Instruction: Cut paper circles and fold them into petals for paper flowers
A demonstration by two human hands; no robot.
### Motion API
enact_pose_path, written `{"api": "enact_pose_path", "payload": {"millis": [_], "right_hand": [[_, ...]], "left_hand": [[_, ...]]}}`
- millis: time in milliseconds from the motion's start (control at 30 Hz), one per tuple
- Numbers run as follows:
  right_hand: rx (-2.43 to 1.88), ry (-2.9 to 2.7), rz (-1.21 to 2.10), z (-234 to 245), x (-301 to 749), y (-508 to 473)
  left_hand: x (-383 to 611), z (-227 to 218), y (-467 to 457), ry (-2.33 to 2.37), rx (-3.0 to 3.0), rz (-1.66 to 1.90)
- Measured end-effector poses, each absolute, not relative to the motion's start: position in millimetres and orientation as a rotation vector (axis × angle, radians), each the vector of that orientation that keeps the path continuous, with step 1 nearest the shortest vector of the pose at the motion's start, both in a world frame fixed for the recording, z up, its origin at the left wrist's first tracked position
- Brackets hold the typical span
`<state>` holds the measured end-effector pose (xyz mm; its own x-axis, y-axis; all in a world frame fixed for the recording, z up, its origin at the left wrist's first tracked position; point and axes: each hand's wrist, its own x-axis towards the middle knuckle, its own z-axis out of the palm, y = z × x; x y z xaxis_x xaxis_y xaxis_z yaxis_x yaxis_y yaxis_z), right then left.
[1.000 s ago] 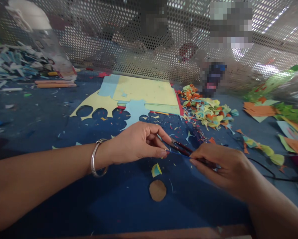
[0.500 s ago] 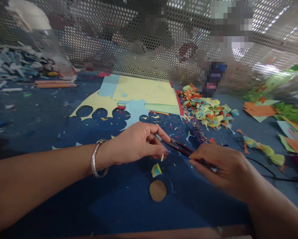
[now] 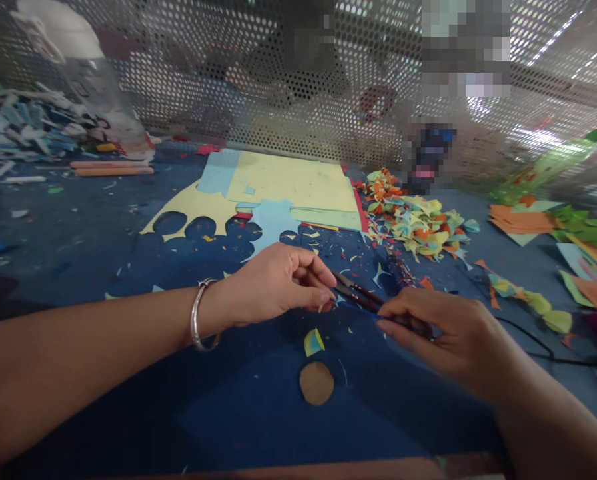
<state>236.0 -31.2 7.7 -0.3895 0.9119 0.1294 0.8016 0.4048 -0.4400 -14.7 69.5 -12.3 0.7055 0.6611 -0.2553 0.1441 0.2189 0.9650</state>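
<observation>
A thin blue strand [image 3: 357,309], thread or wire, stretches between my hands. My left hand [image 3: 283,283], with a silver bangle at the wrist, pinches its left end, along with a tiny pale scrap. Thumb and forefinger of my right hand [image 3: 441,327] close on the other end. Just behind the strand is a dark slim two-armed tool [image 3: 359,293], perhaps scissors; it runs behind my right fingers, and I cannot tell whether they touch it. Below lie a curled yellow-and-blue paper piece [image 3: 314,342] and a round brown disc [image 3: 317,383].
Cut paper sheets [image 3: 288,177] lie at the back middle, beside a heap of colourful paper pieces [image 3: 418,223]. A bottle [image 3: 91,87] and white-blue strips [image 3: 23,130] stand far left. A black cable [image 3: 538,343] crosses the right side. Behind rises a perforated metal screen [image 3: 203,87].
My left hand's fingers have shifted slightly, and the pale scrap below them shows less. My right hand stays almost where it was, still pinching the strand.
</observation>
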Motion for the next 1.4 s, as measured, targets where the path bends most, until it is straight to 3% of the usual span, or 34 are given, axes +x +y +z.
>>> {"api": "enact_pose_path", "payload": {"millis": [1400], "right_hand": [[-1.449,-2.246,0.331,10.1,235.7,-32.1]], "left_hand": [[-14.0,-11.1,66.6,0.725,1.182,0.449]]}}
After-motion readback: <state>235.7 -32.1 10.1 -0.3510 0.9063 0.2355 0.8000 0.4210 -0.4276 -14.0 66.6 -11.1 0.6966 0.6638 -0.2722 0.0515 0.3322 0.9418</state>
